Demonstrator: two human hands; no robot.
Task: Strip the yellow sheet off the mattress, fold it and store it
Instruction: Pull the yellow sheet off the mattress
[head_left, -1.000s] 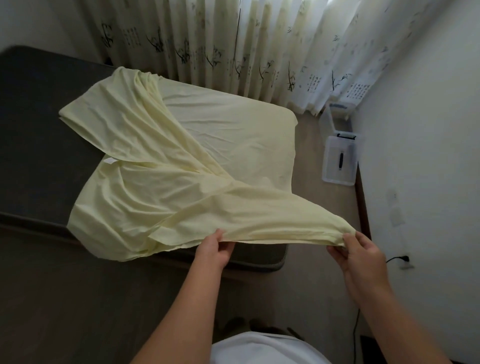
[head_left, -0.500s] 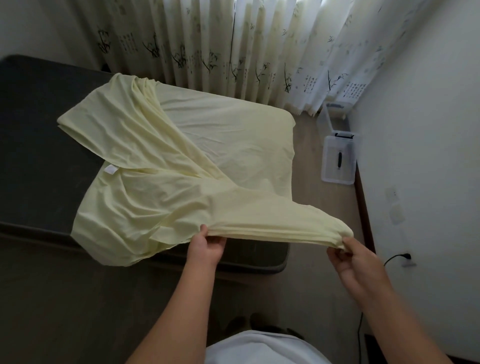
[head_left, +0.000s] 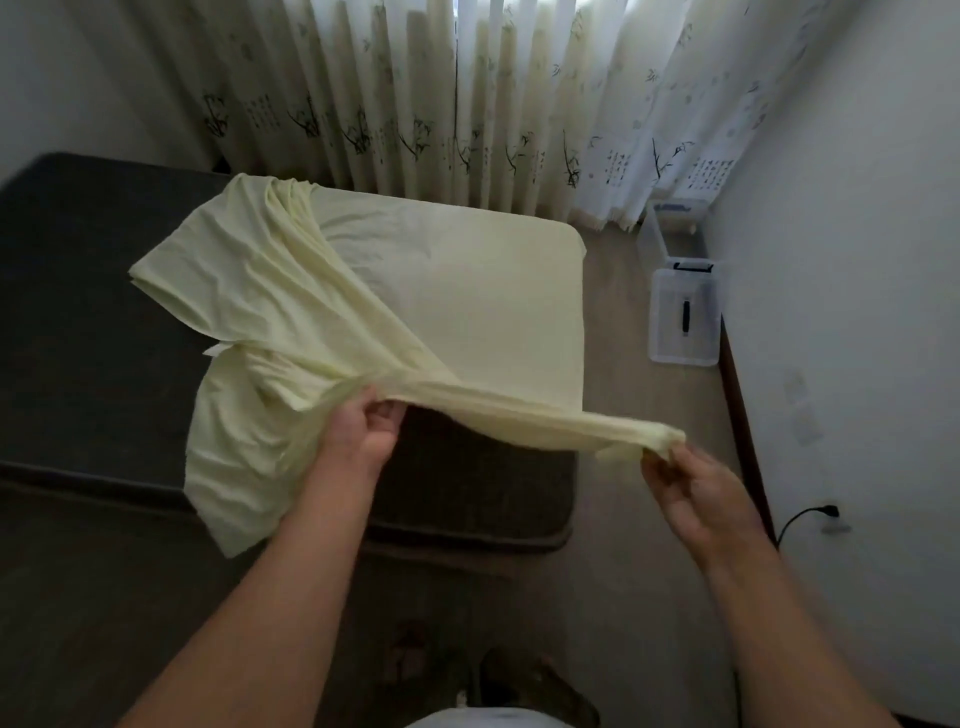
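Observation:
The pale yellow sheet (head_left: 291, 291) lies half pulled off the dark mattress (head_left: 78, 322). Its far right corner still covers the mattress by the curtain. A bunched edge of the sheet stretches between my hands above the mattress's near right corner. My left hand (head_left: 363, 431) grips the gathered cloth at the middle. My right hand (head_left: 685, 483) pinches the sheet's end out over the floor, to the right of the mattress. A loose flap of sheet hangs over the mattress's front edge, left of my left arm.
A clear plastic storage box (head_left: 684, 317) stands on the floor by the right wall, with a second one (head_left: 670, 221) behind it. Patterned curtains (head_left: 467, 104) hang behind the mattress. A cable and plug (head_left: 826, 512) sit at the right wall. My feet (head_left: 519, 680) stand on the wooden floor.
My left hand has slid up and right along the edge, gathering more cloth. The stretch of sheet between my hands is now narrower and more bunched, and more bare mattress shows near the front corner.

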